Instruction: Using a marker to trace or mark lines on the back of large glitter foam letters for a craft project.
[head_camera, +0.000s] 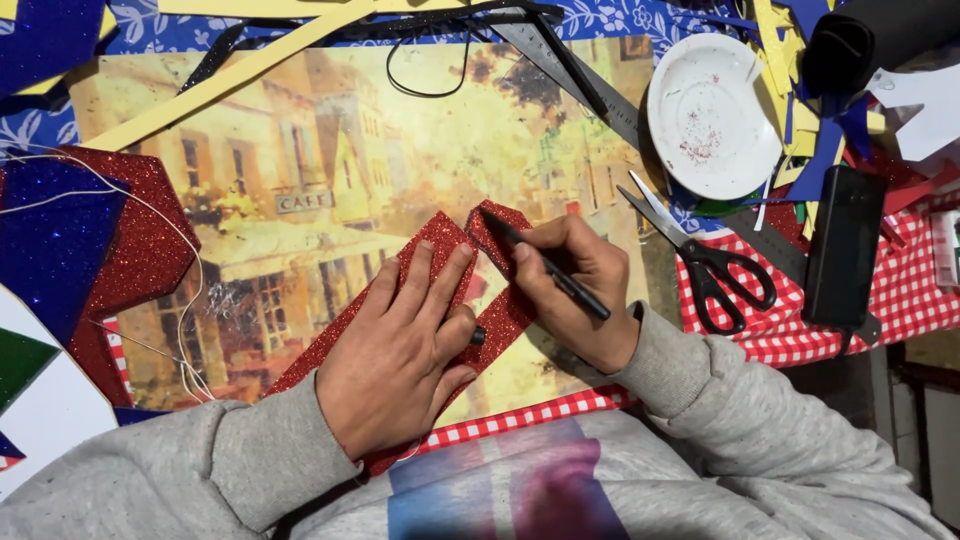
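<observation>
My left hand (405, 355) lies flat, fingers spread, pressing down a long red glitter foam strip (436, 240) that rests on a painted street-scene board (330, 170). A second red glitter strip (492, 225) lies beside it, meeting it near the top in a V. My right hand (570, 290) grips a black pen (550, 268) whose tip touches the upper end of that second strip. A small dark cap sits between my left thumb and the strip. Grey sleeves cover both arms.
Black-handled scissors (700, 255) lie right of the board on a red checked cloth (900, 300). A white dish (710, 115), a metal ruler (570, 70), a black phone (845, 245) and a black roll (870, 40) are at upper right. Red and blue glitter sheets (90, 240) with white string lie left. Yellow strips cross the top.
</observation>
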